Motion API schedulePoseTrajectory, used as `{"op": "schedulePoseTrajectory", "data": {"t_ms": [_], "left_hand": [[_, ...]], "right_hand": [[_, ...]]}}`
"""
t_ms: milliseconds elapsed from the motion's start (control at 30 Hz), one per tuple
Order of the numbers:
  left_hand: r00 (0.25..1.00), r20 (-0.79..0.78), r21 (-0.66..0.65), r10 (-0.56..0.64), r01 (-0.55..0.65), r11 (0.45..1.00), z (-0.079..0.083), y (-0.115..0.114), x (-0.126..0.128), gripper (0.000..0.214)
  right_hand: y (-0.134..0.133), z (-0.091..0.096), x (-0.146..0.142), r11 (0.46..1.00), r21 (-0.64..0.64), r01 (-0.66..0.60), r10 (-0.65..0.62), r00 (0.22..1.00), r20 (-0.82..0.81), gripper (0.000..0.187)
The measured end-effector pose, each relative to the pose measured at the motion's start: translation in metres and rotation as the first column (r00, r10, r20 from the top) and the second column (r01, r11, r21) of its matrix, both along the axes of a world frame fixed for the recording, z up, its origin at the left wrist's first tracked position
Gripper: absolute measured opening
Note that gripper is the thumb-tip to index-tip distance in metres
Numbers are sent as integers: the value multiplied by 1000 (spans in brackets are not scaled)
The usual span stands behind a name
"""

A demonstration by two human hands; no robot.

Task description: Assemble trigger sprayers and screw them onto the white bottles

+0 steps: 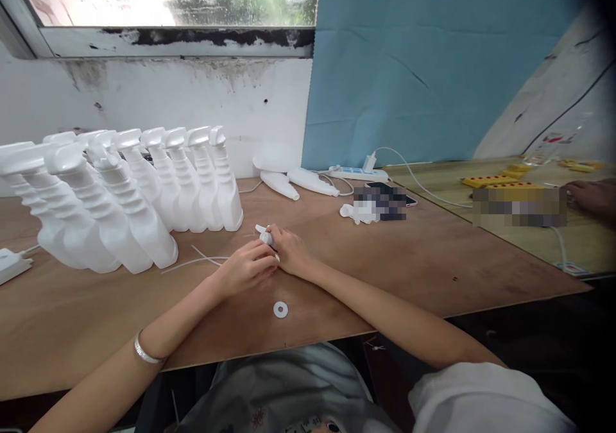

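Observation:
My left hand [246,267] and my right hand [287,251] meet over the brown table, both with fingers closed around a small white plastic piece that looks like a spray bottle's trigger head [264,235]. Fingers cover most of it. Just left of my hands, thin clear dip tubes [205,258] lie crossed on the wood. Nearer to me rests a flat white ring [280,310] with a hole in its middle. Several white spray bottles [180,179] with trigger heads fitted stand in rows at the left.
White bottles without heads [312,181] lie by the wall near a power strip [356,174]. A phone [402,194] and small white parts [347,212] sit right of them. Another person's hand [594,195] works at the right-hand table, beside yellow red-dotted strips [491,181].

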State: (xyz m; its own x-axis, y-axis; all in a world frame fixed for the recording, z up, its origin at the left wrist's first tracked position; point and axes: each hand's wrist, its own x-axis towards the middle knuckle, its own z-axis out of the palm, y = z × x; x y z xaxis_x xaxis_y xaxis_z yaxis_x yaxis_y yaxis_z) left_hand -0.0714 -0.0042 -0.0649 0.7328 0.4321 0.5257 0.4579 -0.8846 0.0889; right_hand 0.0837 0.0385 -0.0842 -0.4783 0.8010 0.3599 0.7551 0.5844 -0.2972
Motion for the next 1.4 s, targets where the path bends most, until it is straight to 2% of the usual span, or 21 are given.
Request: {"op": "schedulePoseTrajectory", "data": {"t_ms": [133,300,433,533,700,867,1200,1400], "left_hand": [[972,211,55,104,-118,992,-1,7,-9,10],[928,334,-14,167,-172,985,-4,11,-15,8],[946,268,-92,180,-161,983,-4,12,-14,10],[955,226,-128,194,-169,977,-5,12,-13,12],[952,182,-58,244,-238,970,-3,13,-12,13],[935,116,30,335,-340,940,1,13,-13,14],[932,47,35,360,-362,932,0,13,-13,16],[905,39,8,423,-424,906,1,10,-13,17]], "right_hand": [[1,-3,-2,999,-38,-18,10,977,-211,28],[-1,-5,-5,994,-38,-98,78,933,-351,24],[-3,-4,-5,985,-28,-169,145,910,-389,24],[-2,-4,-5,985,-27,-173,147,902,-405,24],[0,-4,-5,986,-60,-154,116,902,-415,24],[1,-5,-4,985,-56,-163,123,892,-435,23],[2,-4,-4,980,-83,-179,124,887,-446,23],[-1,-2,-4,976,-115,-184,107,870,-480,30]]}}
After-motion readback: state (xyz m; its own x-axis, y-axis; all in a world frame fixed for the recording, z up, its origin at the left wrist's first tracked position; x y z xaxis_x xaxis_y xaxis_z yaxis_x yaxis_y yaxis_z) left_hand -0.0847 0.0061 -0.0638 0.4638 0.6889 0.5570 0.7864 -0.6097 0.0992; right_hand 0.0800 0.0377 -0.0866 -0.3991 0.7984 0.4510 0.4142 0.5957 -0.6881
